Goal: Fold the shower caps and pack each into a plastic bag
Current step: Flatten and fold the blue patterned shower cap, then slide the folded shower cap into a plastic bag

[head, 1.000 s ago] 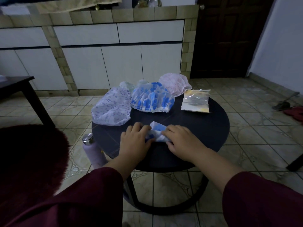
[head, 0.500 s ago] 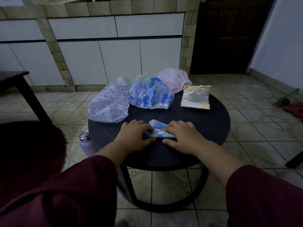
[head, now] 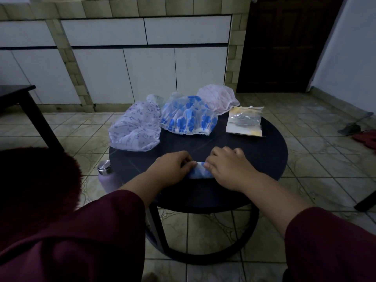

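A small folded blue-and-white shower cap (head: 199, 172) lies near the front of the round dark table (head: 254, 151). My left hand (head: 171, 169) grips its left end with curled fingers, and my right hand (head: 227, 167) holds its right end, thumb on top. Most of the folded cap is hidden under my hands. Behind them sit loose caps: a purple-patterned one (head: 135, 129), a blue-flowered one (head: 188, 118), a pink one (head: 217, 98) and a pale green one (head: 155, 98). A pile of clear plastic bags (head: 245, 121) lies at the table's far right.
A lilac bottle with a steel lid (head: 105, 176) stands on the floor by the table's left edge. A dark furry thing (head: 36, 180) fills the near left. Another dark table (head: 18, 98) stands at far left, white cabinets (head: 142, 68) behind.
The folded cap has been pulled toward me and folded down to a narrower strip. Both hands came nearer with it and cover more of it.
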